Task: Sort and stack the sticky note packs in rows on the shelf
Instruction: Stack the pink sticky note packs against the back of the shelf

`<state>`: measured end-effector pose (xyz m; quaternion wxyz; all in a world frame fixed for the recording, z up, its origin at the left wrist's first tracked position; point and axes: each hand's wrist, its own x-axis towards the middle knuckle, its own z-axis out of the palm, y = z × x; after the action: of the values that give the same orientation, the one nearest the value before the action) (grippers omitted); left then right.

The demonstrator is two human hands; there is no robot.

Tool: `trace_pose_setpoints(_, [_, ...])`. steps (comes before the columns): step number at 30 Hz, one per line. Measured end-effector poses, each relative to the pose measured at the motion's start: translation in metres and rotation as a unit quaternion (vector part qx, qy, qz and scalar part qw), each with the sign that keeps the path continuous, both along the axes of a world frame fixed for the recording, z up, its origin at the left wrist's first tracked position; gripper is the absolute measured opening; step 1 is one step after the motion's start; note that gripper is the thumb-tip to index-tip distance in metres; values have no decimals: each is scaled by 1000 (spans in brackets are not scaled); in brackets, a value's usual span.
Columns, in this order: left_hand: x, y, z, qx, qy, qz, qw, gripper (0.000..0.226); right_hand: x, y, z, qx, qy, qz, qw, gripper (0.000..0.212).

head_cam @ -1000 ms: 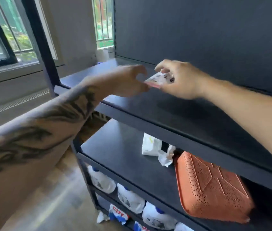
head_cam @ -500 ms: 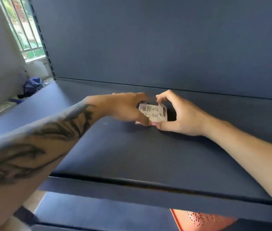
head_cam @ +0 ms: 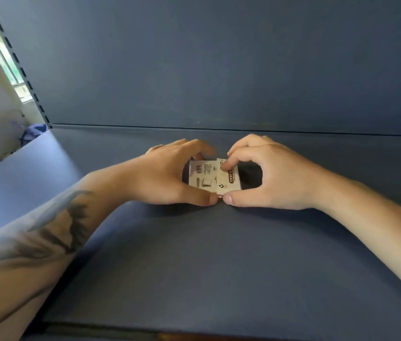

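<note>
Two white sticky note packs lie side by side on the dark blue shelf [head_cam: 194, 254], near its back. The left pack [head_cam: 200, 175] shows a barcode side; the right pack [head_cam: 229, 179] shows a "STICKY" label and slightly overlaps it. My left hand [head_cam: 170, 173] grips the left pack, thumb at its front edge and fingers curled over its far side. My right hand [head_cam: 268, 173] pinches the right pack, index fingertip on top and thumb at the front edge. Both thumbs almost touch.
The shelf's dark back panel [head_cam: 219, 70] rises right behind the hands. A slotted upright [head_cam: 22, 70] and a window [head_cam: 2, 62] are at the far left, with a blue bundle [head_cam: 34, 132] beyond the shelf's left end.
My view moved closer and squarer to the shelf. One pack held between both hands now appears as two packs lying side by side on the shelf, one under each hand.
</note>
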<state>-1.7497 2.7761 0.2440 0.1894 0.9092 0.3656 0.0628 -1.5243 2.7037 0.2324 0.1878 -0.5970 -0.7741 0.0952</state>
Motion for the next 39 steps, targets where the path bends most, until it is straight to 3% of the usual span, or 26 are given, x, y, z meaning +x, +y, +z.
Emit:
trace_pose_setpoints(4, [-4, 4, -3, 15, -11, -4, 1000, 82, -3, -2, 1, 31, 4, 4, 1000, 49])
trace_pose_setpoints(8, [-6, 7, -5, 10, -89, 8, 996, 79, -1, -4, 0, 69, 63, -1, 996, 23])
trace_pose_setpoints(10, [-6, 8, -7, -14, -142, 12, 990, 67, -1, -4, -1, 92, 113, -2, 989, 12])
trace_pose_setpoints(17, [2, -4, -4, -49, -285, 7, 957, 45, -9, 4, -4, 155, 269, -51, 949, 49])
trace_pose_setpoints(22, [4, -7, -5, -61, -318, 35, 946, 24, -15, 6, -7, 131, 302, -38, 944, 75])
trace_pose_setpoints(24, [4, -9, -4, -82, -346, 55, 933, 12, -14, 5, -7, 88, 337, -26, 937, 62])
trace_pose_setpoints(26, [4, -9, -2, -115, -382, 82, 913, 7, -9, 3, -7, 48, 377, -21, 925, 29])
trace_pose_setpoints(29, [4, -7, -1, -155, -395, 104, 900, 29, -7, 0, -5, 45, 449, -36, 892, 29])
trace_pose_setpoints(33, [-1, -5, -2, -148, -345, 62, 925, 59, -15, -2, -5, 45, 498, -38, 865, 19])
trace_pose_setpoints(37, [-8, -8, -6, -25, -249, -25, 968, 110, -17, -3, -8, 35, 473, -40, 880, 11])
trace_pose_setpoints(39, [-11, -6, -7, 53, -182, -47, 981, 113, -18, -3, -8, 47, 456, -51, 887, 9])
